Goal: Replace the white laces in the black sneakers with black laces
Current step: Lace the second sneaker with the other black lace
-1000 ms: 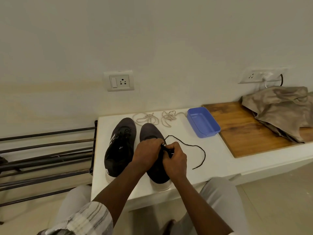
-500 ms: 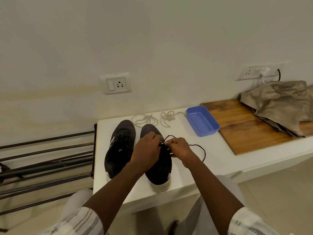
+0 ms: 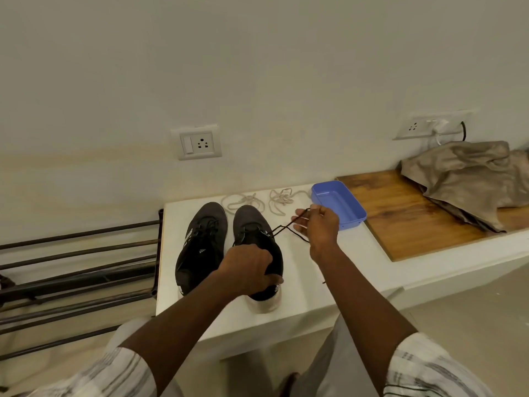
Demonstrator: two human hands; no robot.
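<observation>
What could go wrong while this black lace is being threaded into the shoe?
1. The right hand pinches the black lace stretched right beside the blue tray; a further tug might knock the tray.
2. Only the left hand steadies the sneaker being laced; if that grip slips, the shoe could slide toward the white laces.
3. Too hard a pull might leave the lace ends uneven.

The left hand (image 3: 248, 269) gripped the right sneaker (image 3: 257, 247) near the surface's (image 3: 352, 265) front edge; the right hand (image 3: 319, 229) pinched its black lace (image 3: 286, 227) taut.
</observation>
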